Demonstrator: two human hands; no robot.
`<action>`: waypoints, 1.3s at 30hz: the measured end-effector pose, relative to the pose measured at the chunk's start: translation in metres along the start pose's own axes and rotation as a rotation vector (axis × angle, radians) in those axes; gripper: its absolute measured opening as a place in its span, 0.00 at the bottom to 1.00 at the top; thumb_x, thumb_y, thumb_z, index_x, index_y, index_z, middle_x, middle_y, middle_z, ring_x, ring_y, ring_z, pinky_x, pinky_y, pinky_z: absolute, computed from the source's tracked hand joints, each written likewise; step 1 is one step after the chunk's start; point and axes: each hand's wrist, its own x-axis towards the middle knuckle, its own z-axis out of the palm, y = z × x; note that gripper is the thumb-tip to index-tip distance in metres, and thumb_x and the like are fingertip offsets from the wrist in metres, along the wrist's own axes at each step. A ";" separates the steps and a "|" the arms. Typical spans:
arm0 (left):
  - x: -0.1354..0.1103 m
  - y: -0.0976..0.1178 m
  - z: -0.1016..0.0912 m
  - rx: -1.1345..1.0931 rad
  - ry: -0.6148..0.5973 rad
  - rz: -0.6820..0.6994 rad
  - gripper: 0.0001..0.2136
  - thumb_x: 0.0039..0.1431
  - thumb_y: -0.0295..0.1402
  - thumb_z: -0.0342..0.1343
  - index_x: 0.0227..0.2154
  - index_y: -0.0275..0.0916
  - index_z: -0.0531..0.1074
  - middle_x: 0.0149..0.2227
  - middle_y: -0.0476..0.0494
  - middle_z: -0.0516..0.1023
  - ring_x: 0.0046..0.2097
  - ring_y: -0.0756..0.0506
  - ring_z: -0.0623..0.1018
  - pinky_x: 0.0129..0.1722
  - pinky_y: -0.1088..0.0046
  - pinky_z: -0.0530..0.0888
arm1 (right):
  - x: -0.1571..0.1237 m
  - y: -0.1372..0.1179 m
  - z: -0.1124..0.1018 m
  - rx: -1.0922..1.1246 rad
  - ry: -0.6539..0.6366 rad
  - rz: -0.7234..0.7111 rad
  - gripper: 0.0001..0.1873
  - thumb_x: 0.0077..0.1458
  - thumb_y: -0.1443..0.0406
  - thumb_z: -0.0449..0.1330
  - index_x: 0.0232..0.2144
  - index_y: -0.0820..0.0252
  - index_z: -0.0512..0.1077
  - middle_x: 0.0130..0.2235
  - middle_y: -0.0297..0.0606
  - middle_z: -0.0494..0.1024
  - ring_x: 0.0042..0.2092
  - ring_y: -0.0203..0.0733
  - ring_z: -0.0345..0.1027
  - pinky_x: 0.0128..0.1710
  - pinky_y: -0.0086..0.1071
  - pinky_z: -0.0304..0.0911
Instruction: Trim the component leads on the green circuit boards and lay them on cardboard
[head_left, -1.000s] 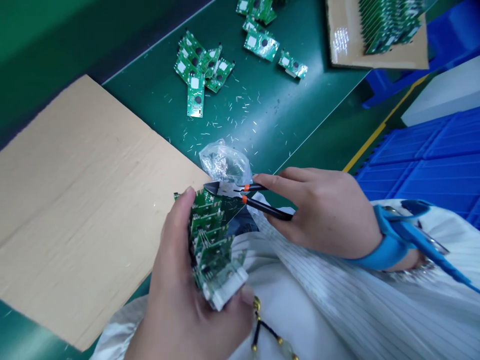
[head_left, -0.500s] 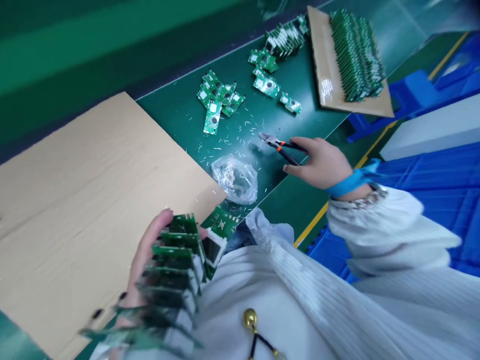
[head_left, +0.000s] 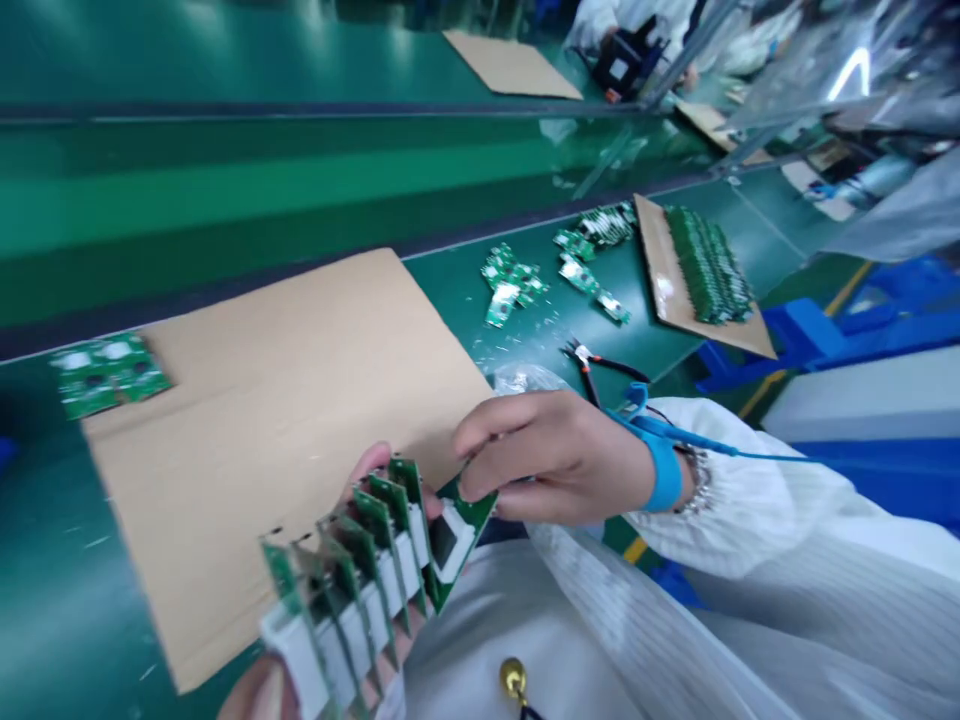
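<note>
My left hand [head_left: 375, 470] is under a fanned stack of green circuit boards [head_left: 352, 580] with white connectors, holding it above the near edge of a cardboard sheet [head_left: 285, 400]. Its fingers are mostly hidden by the boards. My right hand [head_left: 547, 455], with a blue wrist strap [head_left: 664, 470], pinches the end board [head_left: 461, 525] of that stack between thumb and fingers. The black cutters with orange marks [head_left: 600, 365] lie on the green table [head_left: 450, 280] just beyond my right hand.
Loose boards [head_left: 514, 280] lie scattered on the table past the cardboard. A second cardboard piece [head_left: 675, 290] carries a row of standing boards [head_left: 709, 265]. More boards [head_left: 105, 375] lie at far left. Blue crates [head_left: 862, 320] stand at the right. Another person sits at top right.
My right hand has put the cutters down on the table and come back to pinch the end board. The left hand has kept the stack. The view has tilted up.
</note>
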 end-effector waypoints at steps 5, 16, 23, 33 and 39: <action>-0.014 0.016 0.019 -0.159 -0.221 0.247 0.32 0.51 0.43 0.56 0.60 0.53 0.57 0.53 0.43 0.73 0.56 0.36 0.70 0.55 0.51 0.67 | 0.060 0.018 -0.007 0.272 -0.317 0.091 0.05 0.54 0.67 0.58 0.30 0.65 0.72 0.31 0.39 0.76 0.33 0.31 0.70 0.34 0.24 0.65; -0.062 0.049 -0.008 -0.100 -0.034 0.377 0.31 0.45 0.43 0.60 0.56 0.50 0.64 0.52 0.39 0.73 0.51 0.36 0.73 0.53 0.58 0.68 | 0.274 0.099 0.067 0.097 -0.355 0.603 0.05 0.51 0.74 0.57 0.26 0.65 0.70 0.16 0.27 0.67 0.19 0.27 0.60 0.20 0.22 0.57; -0.061 0.053 -0.017 -0.122 0.001 0.389 0.33 0.45 0.42 0.62 0.57 0.49 0.62 0.50 0.39 0.74 0.50 0.36 0.74 0.52 0.59 0.70 | 0.291 0.107 0.095 -0.069 -0.359 0.607 0.12 0.46 0.77 0.57 0.34 0.65 0.74 0.18 0.29 0.69 0.23 0.31 0.65 0.27 0.26 0.63; -0.050 0.063 0.002 -0.065 -0.035 0.426 0.39 0.38 0.42 0.65 0.57 0.50 0.61 0.43 0.40 0.77 0.39 0.40 0.78 0.40 0.66 0.76 | 0.231 0.046 0.075 0.115 -0.431 0.369 0.19 0.49 0.74 0.55 0.45 0.66 0.71 0.32 0.34 0.74 0.32 0.31 0.68 0.35 0.27 0.65; -0.046 0.064 -0.004 0.054 0.033 0.372 0.51 0.29 0.49 0.68 0.61 0.54 0.52 0.41 0.42 0.77 0.31 0.39 0.77 0.32 0.61 0.75 | 0.160 -0.001 0.064 0.336 -0.505 0.032 0.09 0.50 0.73 0.56 0.35 0.68 0.74 0.33 0.38 0.75 0.32 0.29 0.66 0.33 0.23 0.63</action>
